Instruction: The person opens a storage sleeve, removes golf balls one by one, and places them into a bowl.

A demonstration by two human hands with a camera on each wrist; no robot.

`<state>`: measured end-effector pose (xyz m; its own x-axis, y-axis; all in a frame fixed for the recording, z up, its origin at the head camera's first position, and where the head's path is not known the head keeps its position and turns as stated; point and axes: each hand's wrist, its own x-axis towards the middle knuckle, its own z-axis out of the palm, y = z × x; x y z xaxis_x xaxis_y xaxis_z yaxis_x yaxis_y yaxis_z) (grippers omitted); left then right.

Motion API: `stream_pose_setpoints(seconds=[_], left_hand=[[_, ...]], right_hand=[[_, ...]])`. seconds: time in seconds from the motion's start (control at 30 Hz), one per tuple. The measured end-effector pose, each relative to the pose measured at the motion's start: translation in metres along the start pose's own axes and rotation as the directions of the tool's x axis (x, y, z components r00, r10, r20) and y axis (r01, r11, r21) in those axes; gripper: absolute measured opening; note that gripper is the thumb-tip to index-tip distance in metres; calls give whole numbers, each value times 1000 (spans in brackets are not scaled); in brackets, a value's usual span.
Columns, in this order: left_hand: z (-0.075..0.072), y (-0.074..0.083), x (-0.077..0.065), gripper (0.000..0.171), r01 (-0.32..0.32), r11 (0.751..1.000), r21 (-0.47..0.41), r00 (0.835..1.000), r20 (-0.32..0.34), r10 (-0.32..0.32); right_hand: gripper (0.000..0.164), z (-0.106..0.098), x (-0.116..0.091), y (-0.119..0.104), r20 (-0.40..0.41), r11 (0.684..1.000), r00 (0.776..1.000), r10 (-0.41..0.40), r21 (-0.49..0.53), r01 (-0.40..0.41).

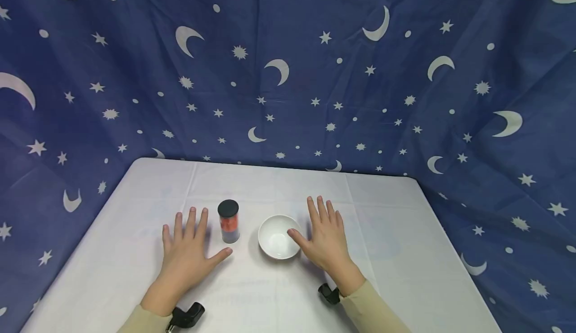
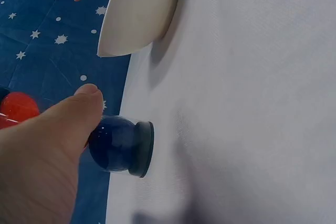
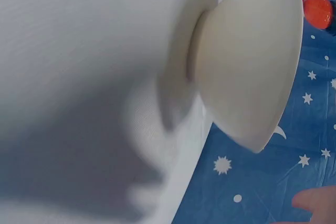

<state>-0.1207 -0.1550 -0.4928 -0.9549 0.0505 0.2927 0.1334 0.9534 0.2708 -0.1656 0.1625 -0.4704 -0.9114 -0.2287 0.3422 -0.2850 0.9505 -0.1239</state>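
A small clear cylinder (image 1: pixel 229 224) with a black cap stands upright on the white table, red in its upper part and blue below. To its left my left hand (image 1: pixel 186 258) is spread over the tabletop, thumb pointing toward the cylinder's base and nothing held. In the left wrist view the thumb (image 2: pixel 68 124) overlaps the cylinder (image 2: pixel 118 145), covering its middle. A white bowl (image 1: pixel 278 245) stands right of the cylinder, and its inside looks bare. Beside the bowl's right edge my right hand (image 1: pixel 326 238) has straight fingers, its thumb overlapping the rim in the head view.
A white cloth covers the table (image 1: pixel 405 253). Behind and around it hangs a dark blue curtain (image 1: pixel 306 73) with pale moons and stars. Each wrist wears a black camera mount, one at the left wrist (image 1: pixel 189 315) and one at the right wrist (image 1: pixel 329 294).
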Motion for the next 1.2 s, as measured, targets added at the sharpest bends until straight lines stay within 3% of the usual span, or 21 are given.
stream_pose_setpoints(seconds=[0.23, 0.47, 0.7, 0.83, 0.97, 1.07, 1.2], left_hand=[[8, 3, 7, 107, -17, 994, -105, 1000, -17, 16], [15, 6, 17, 102, -57, 960, -273, 996, -75, 38], [19, 14, 20, 95, -25, 895, -446, 998, -56, 0], [22, 16, 20, 89, -50, 862, -504, 997, -82, 9], [24, 18, 21, 80, -73, 810, -582, 996, -87, 27], [24, 18, 21, 74, -55, 769, -637, 998, -68, 15], [26, 18, 22, 66, -17, 736, -677, 998, -56, -29]], right_hand=[[86, 0, 9, -7, 10, 989, 1000, -29, 143, 27], [82, -2, 20, -17, -16, 951, 997, -79, 297, 80], [79, -3, 28, -35, -49, 934, 995, -86, 343, 98], [79, -4, 32, -45, -49, 928, 995, -90, 359, 102], [79, -5, 37, -54, -39, 921, 994, -97, 375, 105], [78, -6, 40, -60, -32, 919, 994, -106, 378, 110], [78, -6, 42, -66, -28, 913, 992, -119, 389, 121]])
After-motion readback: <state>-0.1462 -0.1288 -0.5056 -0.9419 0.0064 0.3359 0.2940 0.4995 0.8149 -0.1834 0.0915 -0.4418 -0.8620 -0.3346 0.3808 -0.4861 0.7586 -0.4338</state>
